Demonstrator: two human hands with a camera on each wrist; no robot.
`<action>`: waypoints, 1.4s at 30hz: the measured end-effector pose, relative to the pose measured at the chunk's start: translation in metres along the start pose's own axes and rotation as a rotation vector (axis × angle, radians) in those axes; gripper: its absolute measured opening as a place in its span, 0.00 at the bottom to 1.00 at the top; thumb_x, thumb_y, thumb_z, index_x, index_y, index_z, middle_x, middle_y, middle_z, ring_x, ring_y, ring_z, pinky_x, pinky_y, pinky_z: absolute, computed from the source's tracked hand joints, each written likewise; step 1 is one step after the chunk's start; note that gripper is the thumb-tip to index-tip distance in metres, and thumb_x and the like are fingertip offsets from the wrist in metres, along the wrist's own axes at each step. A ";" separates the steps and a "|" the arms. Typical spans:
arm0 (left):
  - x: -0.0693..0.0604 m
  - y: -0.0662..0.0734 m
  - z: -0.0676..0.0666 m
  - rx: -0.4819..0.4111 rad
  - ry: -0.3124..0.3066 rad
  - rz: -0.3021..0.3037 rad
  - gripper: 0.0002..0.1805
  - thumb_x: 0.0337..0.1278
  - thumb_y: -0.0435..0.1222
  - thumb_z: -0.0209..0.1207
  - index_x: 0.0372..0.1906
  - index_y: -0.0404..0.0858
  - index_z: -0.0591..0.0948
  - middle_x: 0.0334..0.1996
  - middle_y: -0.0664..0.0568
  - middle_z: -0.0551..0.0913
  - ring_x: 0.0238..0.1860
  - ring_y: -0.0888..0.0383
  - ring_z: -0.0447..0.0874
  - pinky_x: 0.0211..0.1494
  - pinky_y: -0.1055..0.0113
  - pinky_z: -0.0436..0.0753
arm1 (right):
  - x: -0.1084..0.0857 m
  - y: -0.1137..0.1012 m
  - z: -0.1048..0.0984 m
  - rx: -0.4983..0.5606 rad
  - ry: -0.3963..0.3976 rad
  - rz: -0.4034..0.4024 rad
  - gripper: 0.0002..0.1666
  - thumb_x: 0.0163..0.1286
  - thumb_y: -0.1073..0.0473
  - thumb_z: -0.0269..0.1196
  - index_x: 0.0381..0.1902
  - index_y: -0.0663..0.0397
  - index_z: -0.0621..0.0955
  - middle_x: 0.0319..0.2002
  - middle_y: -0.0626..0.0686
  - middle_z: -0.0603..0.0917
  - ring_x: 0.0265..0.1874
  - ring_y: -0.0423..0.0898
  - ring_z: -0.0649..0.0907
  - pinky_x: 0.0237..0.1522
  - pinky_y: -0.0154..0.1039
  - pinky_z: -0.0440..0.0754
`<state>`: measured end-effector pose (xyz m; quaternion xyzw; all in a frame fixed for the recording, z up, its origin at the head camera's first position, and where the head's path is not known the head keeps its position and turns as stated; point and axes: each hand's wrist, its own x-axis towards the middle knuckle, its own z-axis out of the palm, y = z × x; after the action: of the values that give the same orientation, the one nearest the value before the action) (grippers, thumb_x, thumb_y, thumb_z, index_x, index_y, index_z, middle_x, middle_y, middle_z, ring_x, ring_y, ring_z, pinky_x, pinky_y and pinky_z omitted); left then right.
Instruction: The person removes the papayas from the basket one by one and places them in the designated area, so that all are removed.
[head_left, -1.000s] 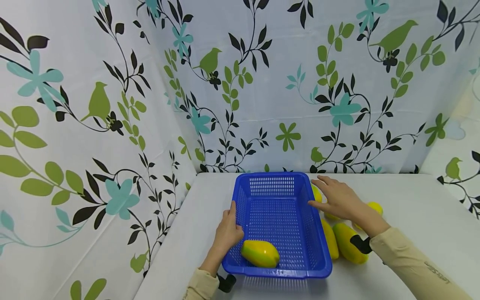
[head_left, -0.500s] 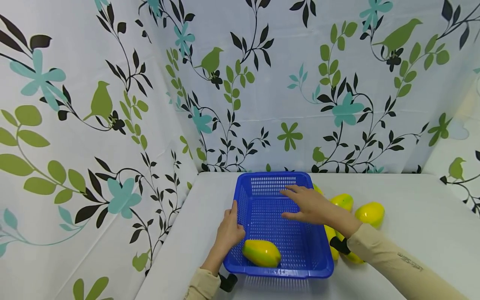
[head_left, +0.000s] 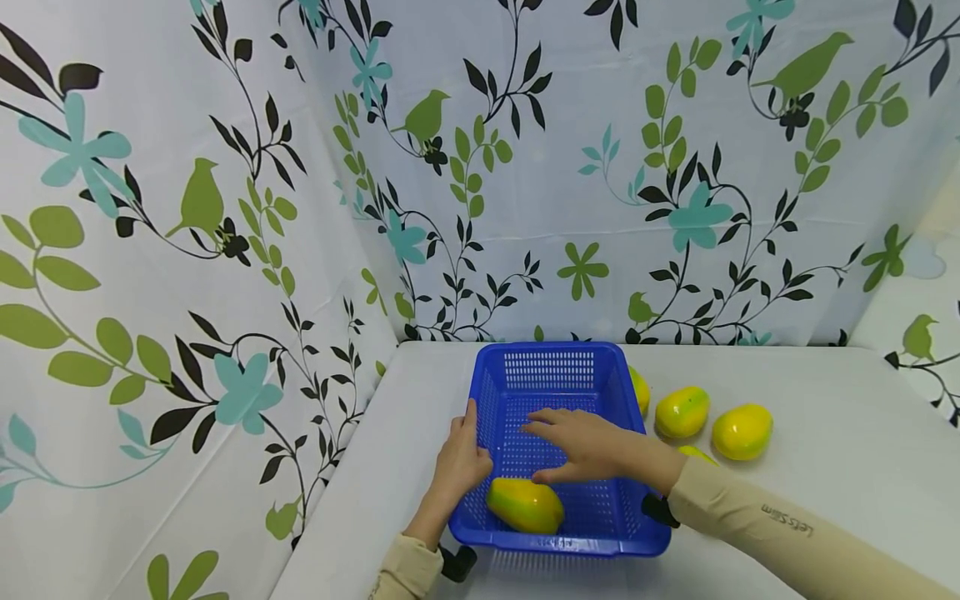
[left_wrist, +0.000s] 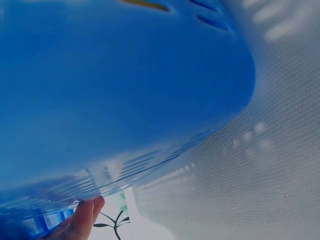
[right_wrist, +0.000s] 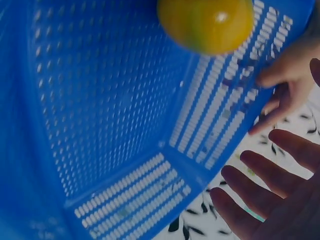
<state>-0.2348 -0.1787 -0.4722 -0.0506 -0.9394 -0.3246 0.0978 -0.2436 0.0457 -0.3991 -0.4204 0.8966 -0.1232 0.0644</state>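
A blue plastic basket (head_left: pixel 558 545) with slotted walls stands on the white table, and one yellow-green fruit, mango-like in shape, (head_left: pixel 525 506) lies in its near left corner. My left hand (head_left: pixel 461 458) grips the basket's left rim, its thumb on the rim and its fingers outside the wall. Above the basket's middle, just right of that fruit, my right hand (head_left: pixel 585 446) hovers with spread fingers (right_wrist: pixel 260 170) and holds nothing. In the left wrist view the basket's wall (left_wrist: pixel 125 90) fills most of the picture.
Several similar yellow fruits lie right of the basket, among them a nearer fruit (head_left: pixel 682 412) and a farther-right fruit (head_left: pixel 742 432). My right forearm (head_left: pixel 765 508) hides part of that group. A patterned curtain (head_left: pixel 585 167) hangs behind the white table (head_left: pixel 817 400).
My right hand has moved left and toward me, from the basket's right rim to over its inside near the fruit. The left hand and the basket have stayed in place.
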 end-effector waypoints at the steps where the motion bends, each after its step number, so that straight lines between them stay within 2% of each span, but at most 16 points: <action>1: 0.000 0.000 0.000 0.000 -0.001 0.000 0.44 0.49 0.22 0.56 0.75 0.26 0.55 0.58 0.26 0.71 0.41 0.41 0.80 0.40 0.48 0.82 | 0.001 -0.003 0.002 0.008 -0.016 -0.009 0.40 0.64 0.33 0.61 0.69 0.45 0.72 0.69 0.54 0.70 0.67 0.56 0.71 0.63 0.60 0.67; 7: 0.001 -0.002 0.001 -0.002 -0.007 -0.002 0.44 0.49 0.22 0.56 0.75 0.27 0.54 0.59 0.27 0.71 0.42 0.41 0.81 0.41 0.49 0.81 | 0.007 -0.014 0.016 0.012 -0.126 -0.063 0.40 0.65 0.33 0.61 0.69 0.44 0.72 0.68 0.52 0.72 0.65 0.53 0.74 0.62 0.57 0.70; 11: 0.001 -0.003 0.001 -0.004 -0.008 -0.004 0.45 0.49 0.22 0.56 0.75 0.27 0.54 0.59 0.27 0.71 0.41 0.43 0.80 0.39 0.51 0.81 | 0.010 -0.017 0.023 0.010 -0.161 -0.090 0.38 0.64 0.34 0.62 0.68 0.43 0.73 0.65 0.49 0.75 0.61 0.49 0.77 0.60 0.53 0.74; 15: 0.001 -0.003 0.001 0.003 -0.004 -0.002 0.45 0.48 0.22 0.56 0.75 0.27 0.55 0.59 0.27 0.71 0.40 0.43 0.80 0.39 0.51 0.81 | 0.013 -0.021 0.026 0.026 -0.185 -0.110 0.37 0.64 0.36 0.63 0.67 0.43 0.74 0.60 0.46 0.78 0.50 0.41 0.80 0.55 0.48 0.77; 19: 0.001 -0.002 0.001 0.007 -0.001 -0.002 0.45 0.47 0.22 0.56 0.75 0.27 0.55 0.59 0.27 0.71 0.40 0.42 0.80 0.40 0.50 0.81 | 0.016 -0.025 0.030 0.018 -0.223 -0.117 0.36 0.63 0.39 0.65 0.66 0.44 0.75 0.53 0.44 0.80 0.38 0.36 0.77 0.48 0.42 0.79; 22: 0.001 -0.002 0.001 0.014 -0.001 -0.001 0.45 0.48 0.22 0.57 0.75 0.26 0.55 0.59 0.27 0.71 0.41 0.42 0.80 0.40 0.49 0.81 | 0.018 -0.027 0.033 -0.005 -0.243 -0.112 0.34 0.61 0.41 0.67 0.64 0.44 0.76 0.51 0.43 0.81 0.35 0.36 0.76 0.46 0.40 0.79; 32: 0.001 -0.001 -0.001 0.027 0.000 0.017 0.44 0.47 0.23 0.55 0.74 0.25 0.55 0.58 0.27 0.71 0.36 0.44 0.79 0.36 0.52 0.79 | 0.021 -0.022 0.036 -0.030 -0.260 -0.078 0.39 0.54 0.47 0.75 0.64 0.40 0.76 0.51 0.40 0.80 0.38 0.37 0.78 0.52 0.43 0.79; 42: 0.000 -0.001 0.000 0.009 -0.007 -0.001 0.44 0.47 0.22 0.56 0.75 0.26 0.55 0.59 0.27 0.70 0.37 0.45 0.79 0.37 0.52 0.80 | 0.017 -0.021 0.028 -0.005 -0.249 -0.074 0.40 0.54 0.47 0.75 0.65 0.42 0.76 0.51 0.41 0.81 0.39 0.37 0.78 0.52 0.44 0.79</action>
<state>-0.2349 -0.1794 -0.4728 -0.0510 -0.9412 -0.3204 0.0944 -0.2327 0.0154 -0.4210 -0.4655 0.8658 -0.0700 0.1697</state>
